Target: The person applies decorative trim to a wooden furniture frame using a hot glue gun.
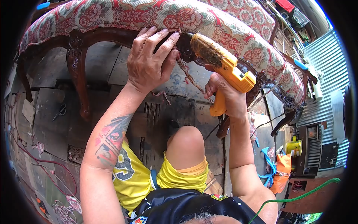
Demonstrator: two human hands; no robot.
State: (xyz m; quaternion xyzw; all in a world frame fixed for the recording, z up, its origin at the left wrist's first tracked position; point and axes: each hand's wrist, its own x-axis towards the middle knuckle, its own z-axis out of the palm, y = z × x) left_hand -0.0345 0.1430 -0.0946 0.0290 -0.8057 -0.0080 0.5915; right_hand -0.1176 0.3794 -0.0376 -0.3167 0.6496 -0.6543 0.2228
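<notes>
A sofa with a floral red-and-cream seat cover (pixel 130 16) and a dark carved wooden frame (pixel 100 37) stands in front of me. My left hand (pixel 151 56) lies with fingers stretched out along the seam where fabric meets wood. A thin strip of braided trim (pixel 190 75) hangs down just right of those fingertips. My right hand (pixel 233 99) is wrapped around the handle of a yellow glue gun (pixel 227 69). Brown residue coats its front end, which points up toward the sofa edge close to my left fingers. The exact tip is hard to make out.
Scissors (pixel 60 112) lie on the worn board floor (pixel 48 130) to the left, near a red cord (pixel 56 163). At right are a yellow can (pixel 294 148), an orange bag (pixel 281 172) and a green rope (pixel 298 199). Carved sofa legs (pixel 79 74) reach down toward me.
</notes>
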